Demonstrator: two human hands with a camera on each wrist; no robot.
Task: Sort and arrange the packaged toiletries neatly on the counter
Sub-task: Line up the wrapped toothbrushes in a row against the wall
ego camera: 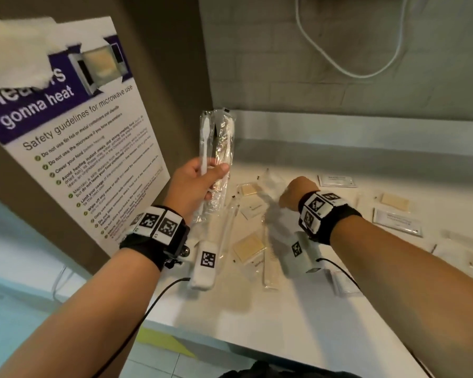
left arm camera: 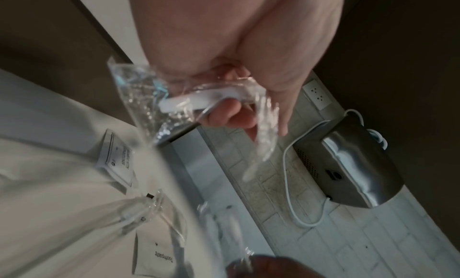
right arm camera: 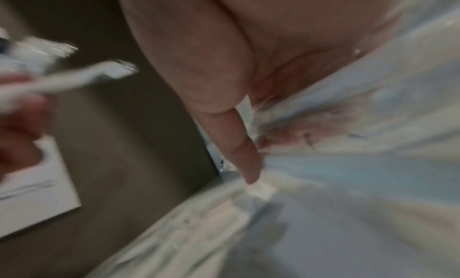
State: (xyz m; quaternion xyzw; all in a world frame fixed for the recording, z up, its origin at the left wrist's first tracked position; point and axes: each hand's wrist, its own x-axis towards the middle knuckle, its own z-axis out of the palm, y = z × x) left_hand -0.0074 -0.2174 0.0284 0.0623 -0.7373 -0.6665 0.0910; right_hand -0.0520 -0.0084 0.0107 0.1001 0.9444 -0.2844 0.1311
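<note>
My left hand (ego camera: pixel 210 173) is raised at the counter's left end and grips a bunch of clear-wrapped white toothbrushes (ego camera: pixel 216 143), held upright. The left wrist view shows its fingers (left arm camera: pixel 231 117) curled round a white handle (left arm camera: pixel 211 99) inside crinkled plastic. My right hand (ego camera: pixel 292 192) is down at the middle of the counter (ego camera: pixel 298 309), on a clear-wrapped packet (ego camera: pixel 269 180). In the blurred right wrist view the thumb (right arm camera: pixel 244 144) lies straight, and the fingers show pink through plastic (right arm camera: pixel 336 113) that lies across them.
Beige soap packets (ego camera: pixel 249 246), white sachets (ego camera: pixel 396 221), a wrapped comb (ego camera: pixel 271 266) and another wrapped toothbrush (ego camera: pixel 227 230) lie scattered on the counter. A poster (ego camera: pixel 79 148) covers the left wall. A steel hand dryer (left arm camera: pixel 348 170) with a white cable hangs on the back wall.
</note>
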